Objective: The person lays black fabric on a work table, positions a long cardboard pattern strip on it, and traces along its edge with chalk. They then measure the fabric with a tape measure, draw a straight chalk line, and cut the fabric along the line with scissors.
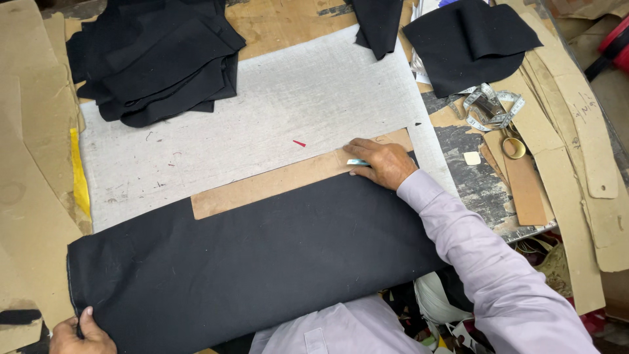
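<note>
Black cloth (262,262): a broad dark piece spread flat over the near half of the table, its far edge running up toward the right, its near-left corner at the table's front.
Cardboard strip (275,183): a long brown pattern piece lying along the cloth's far edge, touching it.
Chalk (358,162): a small pale blue-white piece lying on the strip's right end.
Right hand (385,162): palm down on the right end of the strip, fingers drawn together on the chalk and pinching it against the cardboard; pale lilac sleeve behind it.
Left hand (82,335): at the bottom-left corner, fingers curled over the cloth's near-left corner and gripping it.
Grey mat (262,124): a light woven sheet under cloth and strip, flecked with thread scraps and one small red sliver.
Stack of black pieces (157,59): cut cloth heaped at the mat's far-left corner.
Rounded black piece (468,42): folded cloth at the far right, well apart from the hands.
Measuring tape (491,108): loosely coiled just below that piece.
Cardboard patterns (576,144): several brown templates fanned along the right edge.
Yellow strip (78,174): narrow, at the mat's left edge.
</note>
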Tool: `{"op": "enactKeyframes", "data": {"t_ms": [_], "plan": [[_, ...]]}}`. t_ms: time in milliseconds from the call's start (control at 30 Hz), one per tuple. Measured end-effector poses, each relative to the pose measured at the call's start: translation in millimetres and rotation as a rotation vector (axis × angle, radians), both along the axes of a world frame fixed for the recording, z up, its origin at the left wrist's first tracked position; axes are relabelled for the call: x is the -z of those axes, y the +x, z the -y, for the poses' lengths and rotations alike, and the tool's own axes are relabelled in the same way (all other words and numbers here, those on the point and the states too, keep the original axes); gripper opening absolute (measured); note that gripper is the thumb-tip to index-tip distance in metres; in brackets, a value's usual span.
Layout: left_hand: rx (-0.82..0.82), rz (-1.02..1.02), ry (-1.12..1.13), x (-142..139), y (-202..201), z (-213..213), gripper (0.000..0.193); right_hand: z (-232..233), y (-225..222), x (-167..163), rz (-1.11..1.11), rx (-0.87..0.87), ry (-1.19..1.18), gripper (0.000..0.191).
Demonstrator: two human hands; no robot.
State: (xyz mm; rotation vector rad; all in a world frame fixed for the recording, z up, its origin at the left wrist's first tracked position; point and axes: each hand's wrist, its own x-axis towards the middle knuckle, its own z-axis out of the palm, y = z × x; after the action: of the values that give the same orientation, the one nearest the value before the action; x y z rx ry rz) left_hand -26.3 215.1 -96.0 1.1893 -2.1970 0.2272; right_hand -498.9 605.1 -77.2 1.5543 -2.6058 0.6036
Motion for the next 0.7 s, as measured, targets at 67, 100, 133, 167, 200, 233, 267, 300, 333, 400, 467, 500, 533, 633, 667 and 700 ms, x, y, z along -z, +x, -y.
{"op": "enactKeyframes", "data": {"t_ms": [67,100,133,167,200,233,267,300,333,400,467,500,533,633,667,700], "plan": [[0.013,0.026,-0.106,-2,-1,-1,0.029,-6,3,-9,-0.013,-0.027,0.064,0.057],[0.047,0.049,-0.236,-3,-2,-3,0.03,-11,6,-16,-0.064,-0.064,0.049,0.062],[0.089,0.05,-0.369,-2,-2,-4,0.032,-17,9,-24,-0.119,-0.094,0.032,0.067],[0.131,0.009,-0.377,-4,-7,-8,0.033,-26,10,-36,-0.175,-0.113,0.014,0.072],[0.179,-0.038,-0.339,-6,-15,-16,0.035,-37,13,-47,-0.224,-0.098,0.063,0.075],[0.241,-0.114,-0.205,-8,-25,-26,0.036,-50,15,-60,-0.268,-0.09,0.117,0.077],[0.293,-0.197,-0.075,-12,-36,-37,0.038,-59,15,-73,-0.32,-0.096,0.17,0.08],[0.356,-0.326,0.146,-14,-55,-49,0.04,-68,13,-89,-0.4,-0.105,0.157,0.073],[0.444,-0.458,0.382,-16,-76,-63,0.04,-76,11,-106,-0.483,-0.11,0.137,0.066],[0.62,-0.489,0.747,-27,-118,-91,0.037,-87,4,-136,-0.622,-0.143,0.082,0.048],[0.915,-0.473,1.268,-32,-162,-132,0.046,-93,2,-160,-0.711,-0.188,0.091,0.036],[1.058,-0.414,1.479,-33,-182,-160,0.056,-95,1,-171,-0.736,-0.221,0.124,0.033],[1.24,-0.365,1.692,-33,-200,-191,0.07,-93,1,-178,-0.766,-0.256,0.156,0.03],[1.479,-0.035,1.79,-30,-235,-276,0.101,-78,9,-178,-0.816,-0.346,0.197,0.032],[1.526,-0.007,1.771,-27,-242,-300,0.105,-74,14,-173,-0.778,-0.358,0.194,0.033],[1.473,-0.067,1.839,-22,-247,-323,0.094,-70,21,-166,-0.741,-0.368,0.192,0.034]]}}
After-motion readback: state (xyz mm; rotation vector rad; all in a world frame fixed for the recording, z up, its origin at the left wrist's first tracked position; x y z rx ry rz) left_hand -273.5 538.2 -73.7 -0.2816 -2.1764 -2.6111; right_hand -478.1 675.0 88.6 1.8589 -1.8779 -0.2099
